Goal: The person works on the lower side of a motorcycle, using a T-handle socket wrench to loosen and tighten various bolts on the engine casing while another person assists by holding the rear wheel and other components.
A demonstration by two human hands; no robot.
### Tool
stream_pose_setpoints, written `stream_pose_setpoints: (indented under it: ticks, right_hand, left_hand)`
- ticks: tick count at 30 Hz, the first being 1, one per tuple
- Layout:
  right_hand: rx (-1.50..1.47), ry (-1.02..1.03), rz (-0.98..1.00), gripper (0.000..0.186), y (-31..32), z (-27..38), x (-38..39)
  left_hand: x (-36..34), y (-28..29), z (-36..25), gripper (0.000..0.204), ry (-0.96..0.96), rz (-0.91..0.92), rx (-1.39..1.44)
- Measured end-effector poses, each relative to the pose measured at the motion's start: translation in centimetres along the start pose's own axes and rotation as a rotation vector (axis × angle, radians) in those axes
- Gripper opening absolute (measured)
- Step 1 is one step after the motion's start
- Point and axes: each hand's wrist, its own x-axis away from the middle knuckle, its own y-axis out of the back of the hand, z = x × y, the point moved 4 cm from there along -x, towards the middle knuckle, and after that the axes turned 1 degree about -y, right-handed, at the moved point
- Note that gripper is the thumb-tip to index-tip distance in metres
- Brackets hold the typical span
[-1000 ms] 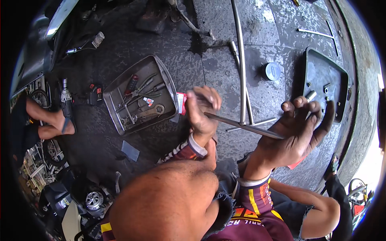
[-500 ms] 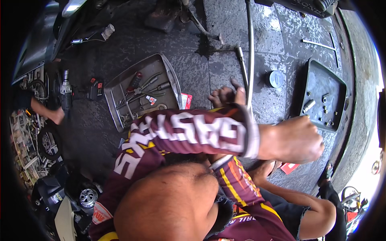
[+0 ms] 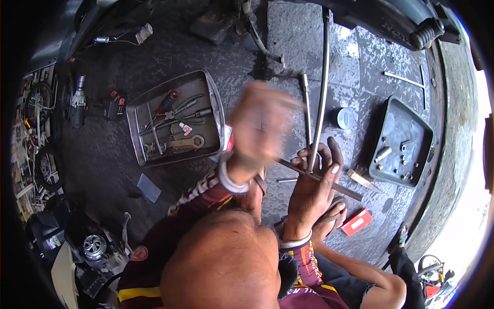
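My right hand is palm up near the middle, its fingers loosely around a T-handle wrench. The wrench's dark crossbar lies over the palm, and its long silver shaft runs away between the fingers toward the far edge. Close to the crossbar's left end is my left hand, raised and smeared by motion, so its fingers cannot be made out. A thinner socket-ended rod lies beside the shaft. Right of my right hand is a small flat piece with a pointed end.
A metal tray with pliers and spanners stands left, a dark tray with sockets right. A round tub, a red box, a T-shaped bar and a power drill lie around. A person's foot is close by.
My left arm has swung back from the right, and its hand is now left of the shaft. My right hand has come nearer and right, uncovering the crossbar.
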Motion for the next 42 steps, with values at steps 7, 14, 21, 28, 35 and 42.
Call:
stream_pose_setpoints:
  ticks: [7,14,21,28,35,42]
  right_hand:
    - [-0.018,-0.028,0.031,0.059,-2.1,0.3,0.7]
    - [0.560,0.496,-0.369,0.044,-3.1,9.1,-1.7]
    - [0.110,-0.491,-0.329,0.037,5.8,-8.1,-6.6]
    - [0.196,-0.114,-0.010,0.048,5.4,-9.2,-3.9]
    - [0.778,0.177,-0.064,0.040,9.8,-5.4,1.2]
    - [-0.259,-0.191,-0.263,0.027,-2.0,0.1,2.5]
  left_hand:
    - [11.0,-3.5,3.3,0.046,1.215,-0.373,1.600]
    - [10.7,-2.1,2.7,0.061,1.038,-0.332,1.729]
    - [3.0,-3.2,-6.4,0.048,-0.018,0.600,0.678]
    - [3.0,-13.5,-5.7,0.036,-0.022,0.933,0.176]
    - [1.9,-11.4,-4.0,0.025,0.058,0.829,0.093]
    - [1.7,-2.7,5.1,0.039,0.749,0.653,0.434]
